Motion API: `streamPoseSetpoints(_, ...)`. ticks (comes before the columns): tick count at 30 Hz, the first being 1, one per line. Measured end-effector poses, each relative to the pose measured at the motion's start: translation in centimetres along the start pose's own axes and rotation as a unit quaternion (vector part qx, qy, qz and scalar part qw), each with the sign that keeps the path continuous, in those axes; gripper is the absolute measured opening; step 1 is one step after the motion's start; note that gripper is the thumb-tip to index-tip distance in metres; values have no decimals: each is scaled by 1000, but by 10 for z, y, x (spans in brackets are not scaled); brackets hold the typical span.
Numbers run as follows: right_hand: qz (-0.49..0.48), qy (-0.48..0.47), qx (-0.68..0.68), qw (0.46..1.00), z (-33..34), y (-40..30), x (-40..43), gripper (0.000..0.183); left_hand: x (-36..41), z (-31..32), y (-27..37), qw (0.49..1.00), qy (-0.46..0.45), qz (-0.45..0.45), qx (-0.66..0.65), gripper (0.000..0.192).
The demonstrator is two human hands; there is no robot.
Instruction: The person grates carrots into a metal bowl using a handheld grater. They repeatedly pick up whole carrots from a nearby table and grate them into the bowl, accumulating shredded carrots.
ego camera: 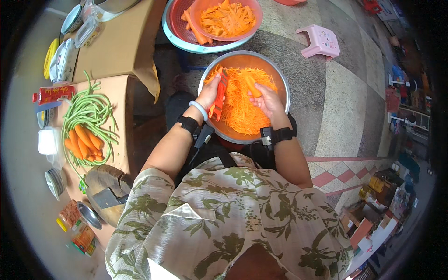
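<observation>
A wide metal bowl [286, 105] rests at my lap, with a heap of shredded carrot [241, 120] inside. My left hand [209, 91] grips a red-orange hand grater [220, 94], tilted over the bowl's left side. In my right hand [267, 99] is a peeled piece of carrot [251, 84], held above the shreds between thumb and fingers. The carrot and the grater are apart. Part of the grater is hidden by my left fingers.
Beyond the bowl, a pink basin [258, 21] of carrot peelings sits in a red colander [177, 29] with whole carrots. Left, a table holds green long beans [87, 108], carrots [84, 141] and a cleaver [108, 198] on a round chopping block [101, 175]. A pink stool [322, 39] stands on the floor.
</observation>
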State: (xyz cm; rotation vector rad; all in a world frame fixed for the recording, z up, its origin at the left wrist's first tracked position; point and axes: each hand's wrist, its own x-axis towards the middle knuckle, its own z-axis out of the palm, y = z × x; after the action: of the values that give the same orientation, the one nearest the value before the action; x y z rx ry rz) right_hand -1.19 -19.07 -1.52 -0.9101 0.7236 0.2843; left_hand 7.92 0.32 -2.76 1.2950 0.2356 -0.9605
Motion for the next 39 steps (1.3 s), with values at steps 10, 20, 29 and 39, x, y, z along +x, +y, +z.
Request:
streamPoseSetpoints(10,-246,127,-463,842,62,16,-20,37,6,5,4,995,-20,6,-94,45)
streamPoseSetpoints(20,-178,209,-568,776,62,-15,25,38,15,15,-22,998,34,45,32,51)
streamPoseSetpoints(29,-126,251,-569,773,71,-23,42,33,15,11,-20,990,27,126,59,44)
streamPoseSetpoints(39,-147,249,-589,755,69,-12,57,33,17,16,-33,990,30,118,-73,50)
